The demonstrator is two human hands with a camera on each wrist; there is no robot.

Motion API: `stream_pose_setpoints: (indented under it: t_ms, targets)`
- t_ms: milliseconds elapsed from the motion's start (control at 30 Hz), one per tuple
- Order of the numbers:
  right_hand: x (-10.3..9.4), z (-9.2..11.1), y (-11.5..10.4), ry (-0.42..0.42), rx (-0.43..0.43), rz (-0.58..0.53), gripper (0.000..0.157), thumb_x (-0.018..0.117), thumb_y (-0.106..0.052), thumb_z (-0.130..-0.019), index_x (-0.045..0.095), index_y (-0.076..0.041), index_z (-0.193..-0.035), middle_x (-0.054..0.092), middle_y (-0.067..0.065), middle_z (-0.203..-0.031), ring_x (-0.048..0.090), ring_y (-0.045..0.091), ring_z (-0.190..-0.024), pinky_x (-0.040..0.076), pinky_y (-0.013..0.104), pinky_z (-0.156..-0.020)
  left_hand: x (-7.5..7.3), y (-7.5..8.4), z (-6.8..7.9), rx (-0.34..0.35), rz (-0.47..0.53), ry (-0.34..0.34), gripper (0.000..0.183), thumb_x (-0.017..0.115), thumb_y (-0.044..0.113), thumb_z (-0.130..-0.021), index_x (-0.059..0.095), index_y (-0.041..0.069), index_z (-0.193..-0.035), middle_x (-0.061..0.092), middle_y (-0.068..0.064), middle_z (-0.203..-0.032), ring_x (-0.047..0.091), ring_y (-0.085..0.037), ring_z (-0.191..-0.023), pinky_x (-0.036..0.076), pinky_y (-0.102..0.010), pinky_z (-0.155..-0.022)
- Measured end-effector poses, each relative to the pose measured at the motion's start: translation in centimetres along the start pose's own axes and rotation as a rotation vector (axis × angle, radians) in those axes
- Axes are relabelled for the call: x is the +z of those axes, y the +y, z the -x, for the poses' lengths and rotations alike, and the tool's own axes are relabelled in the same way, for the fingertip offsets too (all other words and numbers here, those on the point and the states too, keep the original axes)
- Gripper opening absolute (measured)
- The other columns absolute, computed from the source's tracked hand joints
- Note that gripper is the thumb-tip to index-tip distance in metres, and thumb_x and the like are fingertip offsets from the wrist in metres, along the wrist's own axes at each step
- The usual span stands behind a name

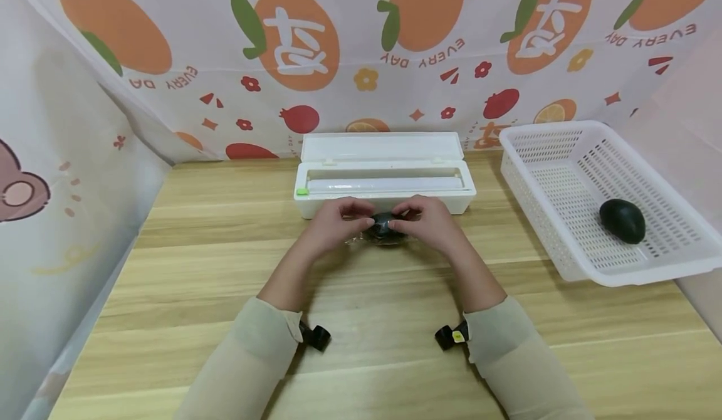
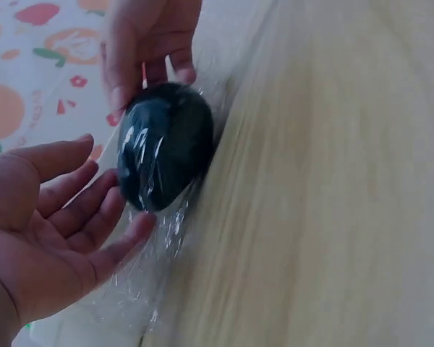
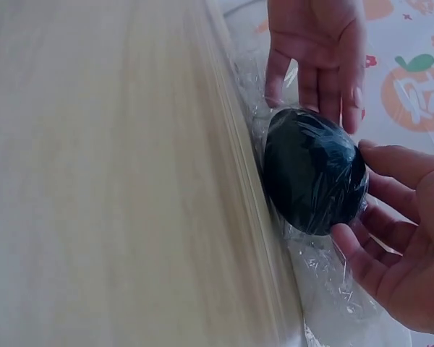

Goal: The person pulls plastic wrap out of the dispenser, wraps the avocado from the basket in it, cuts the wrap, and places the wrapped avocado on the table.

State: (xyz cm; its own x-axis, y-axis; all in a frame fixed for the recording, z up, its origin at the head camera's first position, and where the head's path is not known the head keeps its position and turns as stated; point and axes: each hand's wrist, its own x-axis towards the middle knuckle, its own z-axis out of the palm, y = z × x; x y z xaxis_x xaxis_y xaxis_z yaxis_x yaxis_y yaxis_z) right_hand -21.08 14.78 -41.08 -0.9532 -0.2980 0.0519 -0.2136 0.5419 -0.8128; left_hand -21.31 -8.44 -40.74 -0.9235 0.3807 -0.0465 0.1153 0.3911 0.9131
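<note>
Your left grip (image 1: 335, 222) and right grip (image 1: 431, 222) both look wide and relaxed, fingertips touching opposite ends of the avocado (image 1: 383, 225) between them. It should feel light and fairly firm, yet bruise easily, and the plastic film (image 2: 175, 224) around it may slip; cup the rounded ends gently. The white film box (image 1: 389, 168) sits just beyond both.

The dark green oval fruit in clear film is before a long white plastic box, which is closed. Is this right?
No: the long white plastic box is open, not closed, as the head view shows; the dark green oval fruit is before it.
</note>
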Motion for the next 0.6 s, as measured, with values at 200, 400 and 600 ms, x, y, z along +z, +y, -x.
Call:
stream_pose_setpoints:
  t_ms: [200, 400, 600]
  targets:
    - [-0.2, 0.0, 0.1, -0.011, -0.018, 0.027, 0.022, 0.076, -0.028, -0.087, 0.076, -0.015, -0.105, 0.071, 0.002, -0.106, 0.064, 0.018, -0.092, 0.053, 0.036, -0.08, -0.8, 1.0, 0.7, -0.01, -0.124, 0.08, 0.025, 0.07, 0.016, -0.092, 0.07, 0.005, -0.113, 0.072, -0.01, -0.104, 0.066, -0.022, -0.092, 0.056, -0.032, -0.074]
    - [-0.1, 0.1, 0.2, -0.011, -0.042, 0.05, 0.022, 0.074, -0.028, -0.089, 0.076, -0.014, -0.106, 0.071, 0.002, -0.106, 0.064, 0.018, -0.094, 0.054, 0.036, -0.08, -0.5, 2.0, 1.5, -0.026, -0.425, 0.022, 0.022, 0.071, 0.017, -0.09, 0.073, 0.004, -0.108, 0.073, -0.008, -0.097, 0.067, -0.02, -0.089, 0.055, -0.034, -0.075]
    - [0.0, 0.3, 0.2, -0.003, -0.054, 0.056, 0.021, 0.075, -0.026, -0.088, 0.076, -0.014, -0.106, 0.072, 0.003, -0.106, 0.064, 0.018, -0.094, 0.054, 0.036, -0.082, 0.1, 1.6, 1.3, -0.049, -0.433, -0.03, 0.025, 0.073, 0.018, -0.089, 0.072, 0.0, -0.107, 0.073, -0.01, -0.097, 0.067, -0.019, -0.088, 0.055, -0.032, -0.074]
